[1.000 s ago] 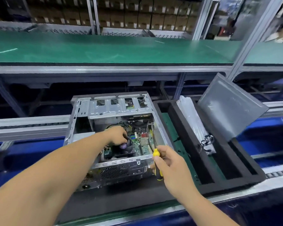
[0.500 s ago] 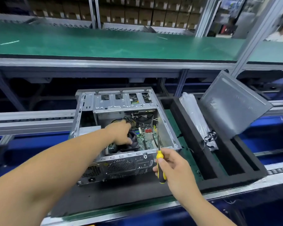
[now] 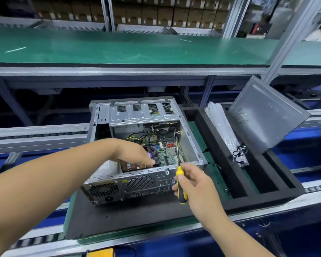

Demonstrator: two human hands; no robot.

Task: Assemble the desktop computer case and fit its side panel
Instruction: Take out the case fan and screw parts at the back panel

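Observation:
The open metal computer case (image 3: 137, 115) lies on its side on a black mat, with the motherboard (image 3: 170, 154) and fan exposed. My left hand (image 3: 132, 153) reaches inside over the cooler fan (image 3: 153, 153), fingertips touching its near edge. My right hand (image 3: 195, 184) grips a yellow-and-black screwdriver (image 3: 181, 188) at the case's near right corner, its shaft pointing up into the case. The grey side panel (image 3: 267, 115) leans tilted against the frame at the right, apart from the case.
A black foam tray (image 3: 248, 193) with long slots sits right of the case and holds a plastic-wrapped bundle (image 3: 222, 130) with black cables. A green shelf (image 3: 119, 49) runs above. Conveyor rails (image 3: 35, 134) pass behind; the bench edge is near me.
The view shifted so the case sits more central. My left hand moved slightly toward the near edge of the fan. My right hand keeps the screwdriver by the case corner.

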